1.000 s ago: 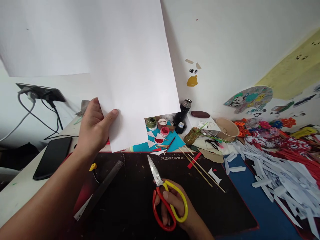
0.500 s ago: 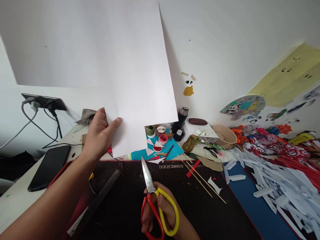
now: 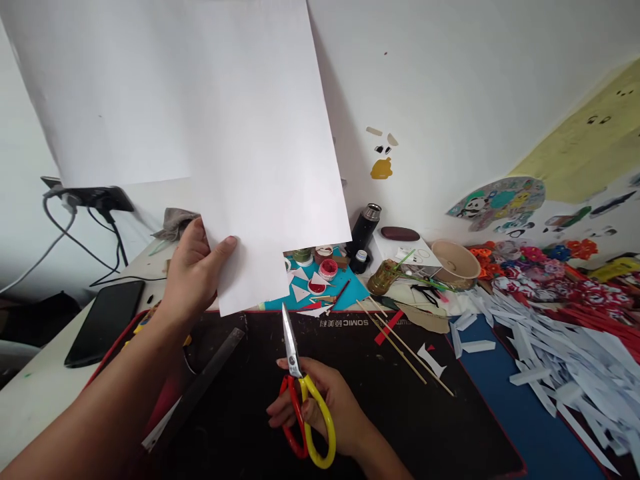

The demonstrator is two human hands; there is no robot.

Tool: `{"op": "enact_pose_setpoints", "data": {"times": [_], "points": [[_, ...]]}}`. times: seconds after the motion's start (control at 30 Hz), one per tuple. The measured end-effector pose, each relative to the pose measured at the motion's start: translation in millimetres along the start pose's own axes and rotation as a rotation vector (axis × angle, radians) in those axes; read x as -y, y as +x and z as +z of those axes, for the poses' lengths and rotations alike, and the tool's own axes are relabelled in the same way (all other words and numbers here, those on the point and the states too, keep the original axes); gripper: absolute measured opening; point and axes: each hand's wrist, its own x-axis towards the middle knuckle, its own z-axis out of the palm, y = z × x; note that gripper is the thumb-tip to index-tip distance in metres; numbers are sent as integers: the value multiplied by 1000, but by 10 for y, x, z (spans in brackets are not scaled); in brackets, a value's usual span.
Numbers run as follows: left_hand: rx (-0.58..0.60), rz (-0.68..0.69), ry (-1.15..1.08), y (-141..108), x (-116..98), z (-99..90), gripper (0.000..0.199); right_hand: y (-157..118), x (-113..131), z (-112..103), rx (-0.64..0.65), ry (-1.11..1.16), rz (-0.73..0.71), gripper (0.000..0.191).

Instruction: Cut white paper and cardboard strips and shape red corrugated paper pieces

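Black matting overlies the pale bench; my left grip pinches smooth, notched white paper, my right grip clasps metal-bladed scissors.

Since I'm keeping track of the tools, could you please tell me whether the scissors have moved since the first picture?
Yes: the scissors in the right hand have shifted left, farther from the SOMIC lettering on the black mat.
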Motion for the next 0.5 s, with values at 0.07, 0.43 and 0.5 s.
{"op": "enact_pose_setpoints", "data": {"times": [0.07, 0.43, 0.5], "points": [[-21, 10, 16, -14, 13, -25, 51, -13, -28, 15, -7, -9, 27, 89], [-33, -43, -18, -110, 139, -59, 45, 29, -125, 74, -72, -93, 13, 75], [-35, -37, -15, -114, 151, -62, 44, 58, -141, 102, -116, -132, -1, 64]]}}
